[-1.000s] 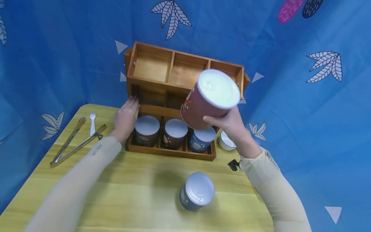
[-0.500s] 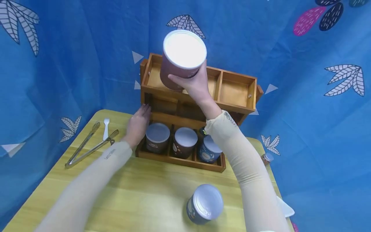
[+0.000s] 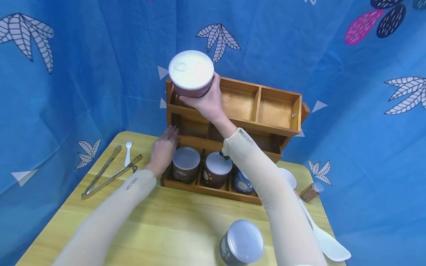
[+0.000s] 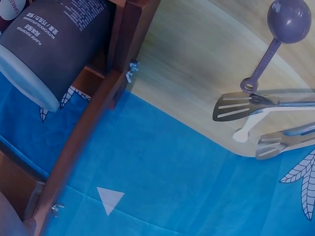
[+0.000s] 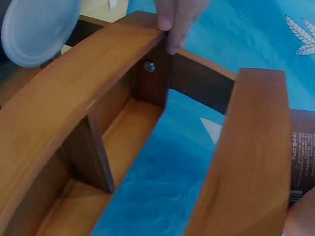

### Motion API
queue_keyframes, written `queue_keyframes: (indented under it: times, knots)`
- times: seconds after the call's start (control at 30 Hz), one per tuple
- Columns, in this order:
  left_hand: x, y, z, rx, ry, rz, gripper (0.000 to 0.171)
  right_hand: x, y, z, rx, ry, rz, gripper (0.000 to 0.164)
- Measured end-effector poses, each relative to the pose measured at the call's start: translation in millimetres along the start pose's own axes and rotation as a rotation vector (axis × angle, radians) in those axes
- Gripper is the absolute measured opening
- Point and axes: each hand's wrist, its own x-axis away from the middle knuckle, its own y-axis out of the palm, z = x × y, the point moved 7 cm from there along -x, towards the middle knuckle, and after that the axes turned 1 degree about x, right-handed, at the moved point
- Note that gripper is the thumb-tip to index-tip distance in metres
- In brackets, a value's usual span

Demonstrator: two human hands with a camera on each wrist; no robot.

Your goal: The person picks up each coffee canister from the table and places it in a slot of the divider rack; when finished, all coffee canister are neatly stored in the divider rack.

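Observation:
My right hand [image 3: 209, 101] holds a brown canister [image 3: 193, 91] with a white lid, fingers round its side. Its lower part is hidden by the front board of the two-tier wooden rack [image 3: 266, 126], at the upper left compartment. My left hand [image 3: 163, 149] grips the rack's left side panel; its fingertips [image 5: 179, 17] show over the panel's corner in the right wrist view. In the lower tier stand a dark canister [image 3: 186, 164], a brown canister [image 3: 217, 171] and a blue canister [image 3: 243, 184], partly behind my right sleeve. Another blue canister [image 3: 244, 240] stands on the table.
Metal tongs [image 3: 100, 177] and a white fork [image 3: 128, 153] lie left of the rack. A purple round-bowled spoon [image 4: 290, 22] is near them. On the right are a small jar [image 3: 311, 192], a white bowl [image 3: 288, 177] and a white long-handled spoon [image 3: 332, 245]. A blue curtain hangs behind.
My right hand has carried the brown canister leftward, from above the rack's right part to its upper left compartment, and lowered it there. My left hand has stayed at the rack's left side.

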Motion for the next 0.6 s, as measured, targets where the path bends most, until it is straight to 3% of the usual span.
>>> queue_keyframes:
  times: [0.33,0.5,0.6]
  knots:
    - [-3.9,-4.1,4.7,-0.004,0.007,0.043,0.028,2.9,3.3,0.2,0.095,0.034,-0.009,0.109]
    - [-3.3,-2.6,3.8,-0.001,0.006,0.033,0.028,11.8,2.9,-1.1,0.105,0.056,0.023,0.110]
    - [-2.2,-1.7,1.8,0.003,-0.003,0.017,0.028,21.3,-0.3,-2.5,0.093,0.087,0.001,0.111]
